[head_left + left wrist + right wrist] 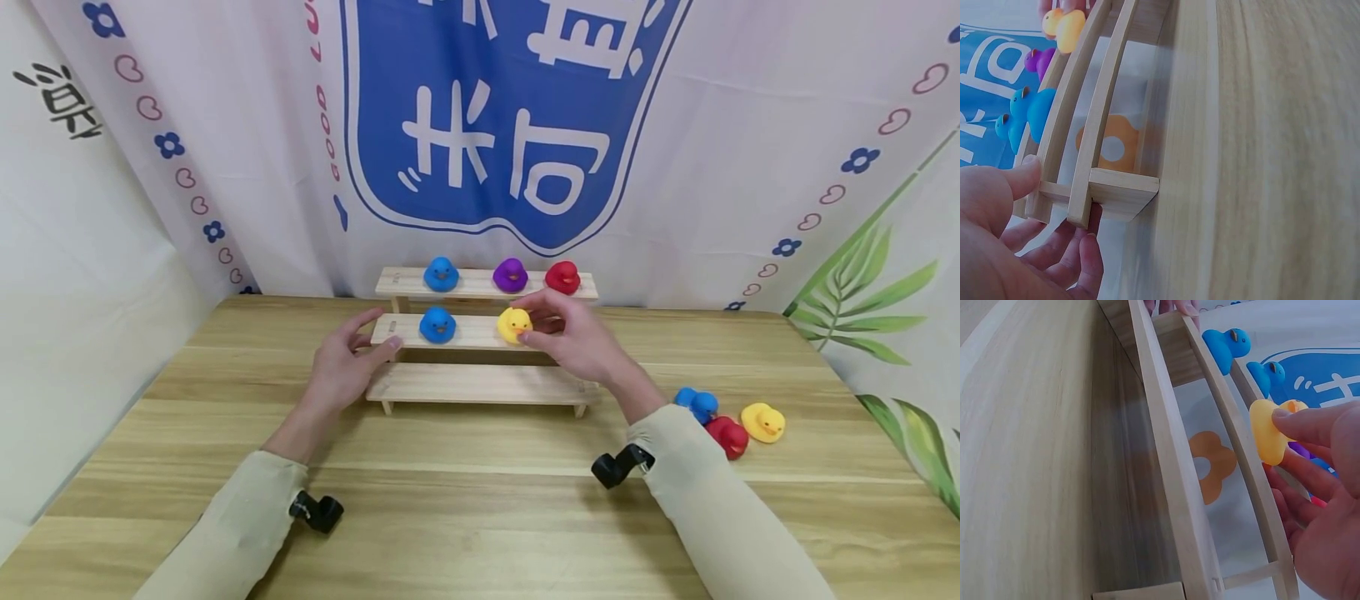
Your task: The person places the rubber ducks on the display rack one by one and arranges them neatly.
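Note:
A three-step wooden stand (480,385) stands on the table. At its left end, my left hand (343,362) holds the middle step, thumb at its front edge and fingers around the end, as the left wrist view shows. My right hand (577,337) pinches a yellow rubber duck (513,325) between thumb and fingers, at the right part of the middle step. A blue duck (437,325) sits left of it on the same step. On the top step are another blue duck (441,274), a purple duck (511,275) and a red duck (562,277). The lowest step holds no duck.
Right of the stand, by the right sleeve, lie blue ducks (703,406), a red duck (727,437) and a yellow duck (763,422) on the wooden table (465,517). A printed curtain (262,150) hangs close behind the stand.

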Available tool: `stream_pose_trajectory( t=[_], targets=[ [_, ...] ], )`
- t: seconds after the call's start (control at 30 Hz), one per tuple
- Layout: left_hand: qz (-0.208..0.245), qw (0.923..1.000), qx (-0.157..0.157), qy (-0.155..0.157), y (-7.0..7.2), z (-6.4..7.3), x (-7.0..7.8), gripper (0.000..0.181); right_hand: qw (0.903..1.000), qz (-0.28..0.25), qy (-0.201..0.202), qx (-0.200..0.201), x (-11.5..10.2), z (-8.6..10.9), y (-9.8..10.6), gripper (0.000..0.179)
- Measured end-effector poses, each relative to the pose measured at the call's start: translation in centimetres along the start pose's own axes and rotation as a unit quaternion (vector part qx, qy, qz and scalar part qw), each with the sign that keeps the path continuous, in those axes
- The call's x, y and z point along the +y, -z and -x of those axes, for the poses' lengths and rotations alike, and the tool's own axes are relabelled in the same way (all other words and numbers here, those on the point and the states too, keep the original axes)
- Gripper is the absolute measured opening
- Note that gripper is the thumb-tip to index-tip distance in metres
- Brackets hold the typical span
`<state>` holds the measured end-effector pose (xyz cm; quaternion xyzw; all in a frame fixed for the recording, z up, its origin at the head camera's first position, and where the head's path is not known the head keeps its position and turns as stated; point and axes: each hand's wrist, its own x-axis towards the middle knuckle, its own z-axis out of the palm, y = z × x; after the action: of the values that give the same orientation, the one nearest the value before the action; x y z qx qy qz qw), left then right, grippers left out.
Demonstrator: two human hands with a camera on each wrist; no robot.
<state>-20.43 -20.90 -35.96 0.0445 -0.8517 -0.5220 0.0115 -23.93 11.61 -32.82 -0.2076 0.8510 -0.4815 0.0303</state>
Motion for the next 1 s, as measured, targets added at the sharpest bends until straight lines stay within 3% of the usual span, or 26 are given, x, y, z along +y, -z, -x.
stream_pose_trajectory(
  t=[0.3,1.0],
  targets=[
    [-0.005,0.9999,0.001,-0.009,-0.07,0.09,-0.02,0.07,0.9998,0.02,0.009,-0.003,0.02,-0.16,-0.48,0.035],
    [-0.005,1.0,0.001,-0.007,-0.12,0.13,-0.03,0.07,0.9983,0.05,-0.029,0.012,-0.14,-0.01,-0.97,0.035]
  ],
)
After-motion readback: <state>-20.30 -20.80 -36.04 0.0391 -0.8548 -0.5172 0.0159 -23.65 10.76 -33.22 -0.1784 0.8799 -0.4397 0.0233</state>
